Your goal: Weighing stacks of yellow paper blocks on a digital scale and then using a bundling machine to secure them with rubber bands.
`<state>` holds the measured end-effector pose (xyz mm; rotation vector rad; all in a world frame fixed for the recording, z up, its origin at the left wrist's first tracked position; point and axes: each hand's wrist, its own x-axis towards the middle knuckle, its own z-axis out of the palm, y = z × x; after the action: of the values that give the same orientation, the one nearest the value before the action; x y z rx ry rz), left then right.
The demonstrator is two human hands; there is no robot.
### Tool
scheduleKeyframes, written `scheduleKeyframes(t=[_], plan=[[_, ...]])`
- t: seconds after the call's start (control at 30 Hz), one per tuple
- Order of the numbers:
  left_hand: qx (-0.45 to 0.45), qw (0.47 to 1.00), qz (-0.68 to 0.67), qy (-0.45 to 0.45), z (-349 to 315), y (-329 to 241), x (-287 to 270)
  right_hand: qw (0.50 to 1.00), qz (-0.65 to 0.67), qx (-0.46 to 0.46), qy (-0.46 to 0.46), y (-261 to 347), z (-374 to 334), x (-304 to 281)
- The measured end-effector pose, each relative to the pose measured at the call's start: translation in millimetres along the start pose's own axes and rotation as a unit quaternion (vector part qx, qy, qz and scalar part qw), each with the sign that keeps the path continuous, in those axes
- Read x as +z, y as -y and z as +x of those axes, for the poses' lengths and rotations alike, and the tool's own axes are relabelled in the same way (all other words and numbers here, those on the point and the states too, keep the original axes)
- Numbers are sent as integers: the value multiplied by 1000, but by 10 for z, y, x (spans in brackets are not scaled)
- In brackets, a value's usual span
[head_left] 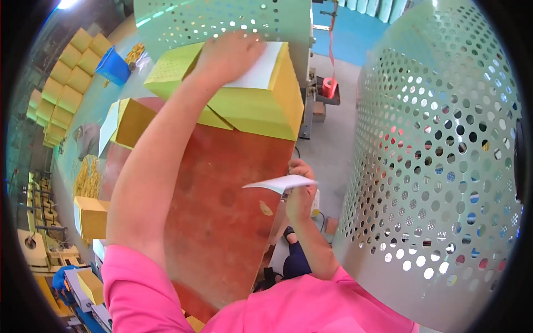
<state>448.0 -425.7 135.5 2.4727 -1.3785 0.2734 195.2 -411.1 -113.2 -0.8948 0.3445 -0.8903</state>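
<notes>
A thick stack of yellow paper (261, 108) stands at the far end of a reddish-brown tabletop (222, 194). A white sheet (257, 69) covers part of its top. My left hand (232, 58) lies on that sheet, fingers stretched toward the far side, their tips partly hidden. Another yellow block (175, 66) adjoins the stack at its left. Near the table's right edge, my right hand (300, 191) pinches a white sheet of paper (280, 183), which is bent and seen nearly edge-on.
A perforated pale-green metal guard (427, 155) curves along the right; another such panel (222, 19) rises behind the stack. A pink tape roll (329, 87) hangs beyond the table. More yellow paper blocks (133, 119) and a blue bin (112, 66) are at left.
</notes>
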Motion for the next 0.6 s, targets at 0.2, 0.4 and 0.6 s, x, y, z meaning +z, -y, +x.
scheduleKeyframes(t=[0.2, 0.4, 0.6], plan=[[-10, 996, -16, 92, -23, -40, 235, 994, 46, 44, -94, -120, 263, 131], [-20, 987, -70, 144, -203, -58, 72, 963, 179, 141, -142, -21, 437, 203], [65, 992, -52, 99, -318, -26, 127, 969, 172, 153, -91, -163, 530, 84]])
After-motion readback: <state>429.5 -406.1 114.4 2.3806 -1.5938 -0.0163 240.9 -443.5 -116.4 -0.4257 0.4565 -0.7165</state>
